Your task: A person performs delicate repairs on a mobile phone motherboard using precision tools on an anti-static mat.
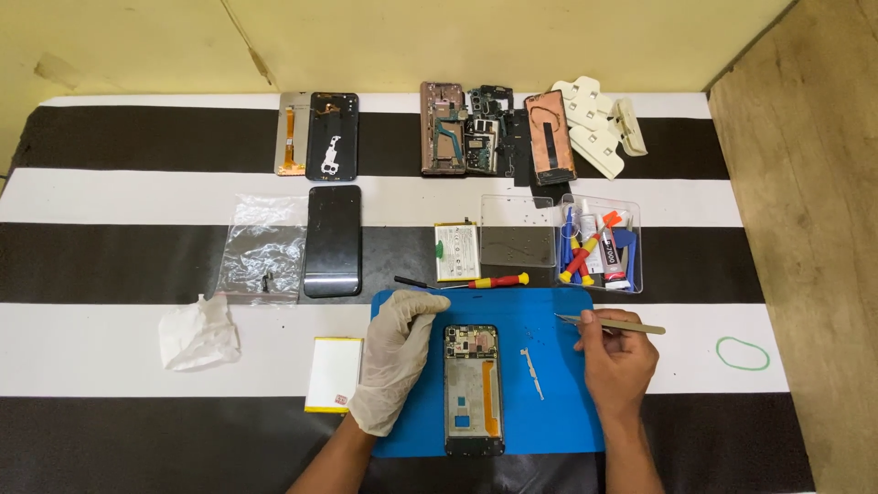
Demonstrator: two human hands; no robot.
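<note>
From the head camera, an opened black smartphone frame point(474, 389) lies upright on a blue rubber work mat point(549, 402), its circuit board exposed at the top and an orange flex strip down its right side. The white-gloved left hand point(395, 357) rests flat beside it, fingers loose, gripping nothing. The bare right hand point(617, 361) pinches slim metal tweezers point(608, 323). Left of the mat lies a white, yellow-edged battery pack point(334, 373); above it, a white-labelled battery point(456, 251), a clear plastic tool box point(599, 245) and a clear plastic bag point(263, 249).
</note>
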